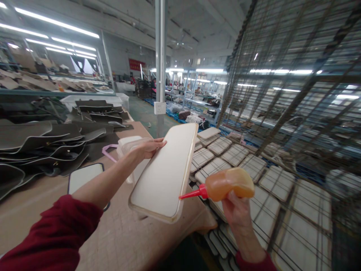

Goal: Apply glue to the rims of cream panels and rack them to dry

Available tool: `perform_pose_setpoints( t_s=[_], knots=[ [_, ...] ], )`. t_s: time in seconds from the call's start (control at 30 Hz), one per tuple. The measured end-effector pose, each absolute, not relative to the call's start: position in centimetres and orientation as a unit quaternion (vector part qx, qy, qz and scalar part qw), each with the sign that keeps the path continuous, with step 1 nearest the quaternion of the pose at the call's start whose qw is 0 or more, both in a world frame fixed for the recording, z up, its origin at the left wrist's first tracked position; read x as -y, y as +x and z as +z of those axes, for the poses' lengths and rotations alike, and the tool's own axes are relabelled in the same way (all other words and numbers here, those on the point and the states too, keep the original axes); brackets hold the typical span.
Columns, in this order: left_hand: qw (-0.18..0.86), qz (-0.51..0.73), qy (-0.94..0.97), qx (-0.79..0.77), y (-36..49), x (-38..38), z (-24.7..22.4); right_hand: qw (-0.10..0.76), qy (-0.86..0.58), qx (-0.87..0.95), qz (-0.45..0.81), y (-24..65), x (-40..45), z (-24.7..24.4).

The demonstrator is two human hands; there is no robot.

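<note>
My left hand (152,148) grips the left edge of a white rounded-corner panel (166,169), which is tilted above the table. A yellowish line runs along the panel's rim. In my right hand (238,210) is a squeeze bottle (228,184) of amber liquid, lying on its side with its red nozzle pointing left. The nozzle tip meets the panel's right edge near the lower corner. Behind my left hand stands a stack of pale panels (131,145), partly hidden. A dark-edged white panel (86,177) lies under my left forearm.
Brown-covered table (113,233) in front. Dark grey sheet pieces (36,139) are piled at left, a pink strip (108,150) beside the stack. On the right, a wire rack (282,75) rises over rows of white panels (270,210). A post with a socket box (160,108) stands ahead.
</note>
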State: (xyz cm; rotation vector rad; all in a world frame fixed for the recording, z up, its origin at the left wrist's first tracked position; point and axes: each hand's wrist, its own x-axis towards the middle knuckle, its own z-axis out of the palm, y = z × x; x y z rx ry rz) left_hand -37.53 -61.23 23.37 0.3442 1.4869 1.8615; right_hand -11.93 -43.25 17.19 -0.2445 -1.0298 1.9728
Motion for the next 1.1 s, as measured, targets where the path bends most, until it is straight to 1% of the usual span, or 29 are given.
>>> perform_pose_setpoints(
  t_s=[0.33, 0.5, 0.67, 1.0, 1.1],
  knots=[
    [0.338, 0.726, 0.102, -0.59, -36.9, 60.8, 24.2, 0.427, -0.11, 0.41, 0.798, -11.5, 42.9, 16.6],
    [0.327, 0.732, 0.096, -0.59, -37.2, 61.0, 24.0, 0.43, -0.094, 0.427, 0.79, -11.5, 43.1, 16.6],
    [0.314, 0.737, 0.091, -0.592, -37.5, 61.3, 23.7, 0.426, -0.108, 0.413, 0.798, -11.6, 43.4, 16.5],
    [0.288, 0.742, 0.067, -0.602, -37.8, 61.5, 23.3, 0.392, -0.154, 0.392, 0.818, -11.5, 44.1, 15.6],
    [0.279, 0.746, 0.062, -0.601, -37.9, 61.6, 23.2, 0.368, -0.17, 0.37, 0.836, -11.1, 44.5, 15.0]
  ],
)
